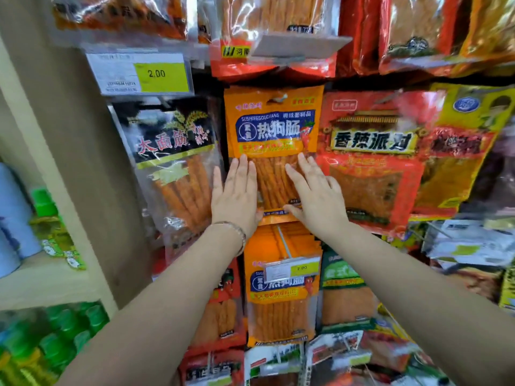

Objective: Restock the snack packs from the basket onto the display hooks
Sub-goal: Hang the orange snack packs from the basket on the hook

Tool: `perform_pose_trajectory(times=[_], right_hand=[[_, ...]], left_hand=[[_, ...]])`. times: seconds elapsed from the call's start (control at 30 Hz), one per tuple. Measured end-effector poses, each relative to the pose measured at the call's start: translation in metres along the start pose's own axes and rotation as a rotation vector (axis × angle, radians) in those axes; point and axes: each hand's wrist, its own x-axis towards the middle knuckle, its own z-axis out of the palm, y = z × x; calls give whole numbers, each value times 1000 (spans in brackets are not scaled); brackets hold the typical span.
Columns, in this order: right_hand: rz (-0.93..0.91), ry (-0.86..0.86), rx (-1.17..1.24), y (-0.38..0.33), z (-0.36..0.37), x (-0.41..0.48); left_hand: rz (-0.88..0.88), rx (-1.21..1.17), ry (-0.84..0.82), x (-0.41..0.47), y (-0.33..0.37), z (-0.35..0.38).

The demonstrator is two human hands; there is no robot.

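Flat, open left hand (237, 190) and right hand (315, 196) press an orange snack pack (271, 129) hanging on its hook, gripping nothing; the basket is out of view, remaining stock unknown.

Glossy orange plastic snack pack (271, 129), clear window; matt beige post (83, 162).

Price tag (139, 73) — 2.00; orange pack (273, 126): SUSHIREGOUCHANG (热狗肠); red pack (370, 174) — 香辣派对; black pack (172, 140): 大面筋.

We stretch both arms forward and upward. Our left hand (237, 190) and right hand (315, 196) lie flat, fingers straight.
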Motion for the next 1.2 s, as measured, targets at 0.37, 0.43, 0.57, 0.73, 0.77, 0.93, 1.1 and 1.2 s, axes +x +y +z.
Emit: perform_pose_trajectory(times=[0.37, 0.43, 0.57, 0.73, 0.77, 0.93, 1.1, 1.2], right_hand=[[92, -126, 367, -27, -55, -54], [101, -109, 506, -37, -55, -90], [217, -299, 867, -74, -37, -173], [298, -645, 987, -160, -4, -283], [312, -731, 994, -179, 2, -305], [330, -1058, 1015, -284, 19, -389], [326, -1298, 965, -390, 44, -425], [307, -1386, 937, -446, 67, -442]], left_hand=[[-11, -657, 11, -92, -1, -42], [-74, -728, 0, -139, -3, -40], [-370, -879, -202, -255, -11, -14], [-819, -890, -577, -425, -38, 24], [-906, -884, -610, -455, -45, 27], [-1248, -842, -781, -579, -104, 27], [-1419, -841, -825, -647, -188, 25], [-1405, -840, -913, -675, -234, 42]])
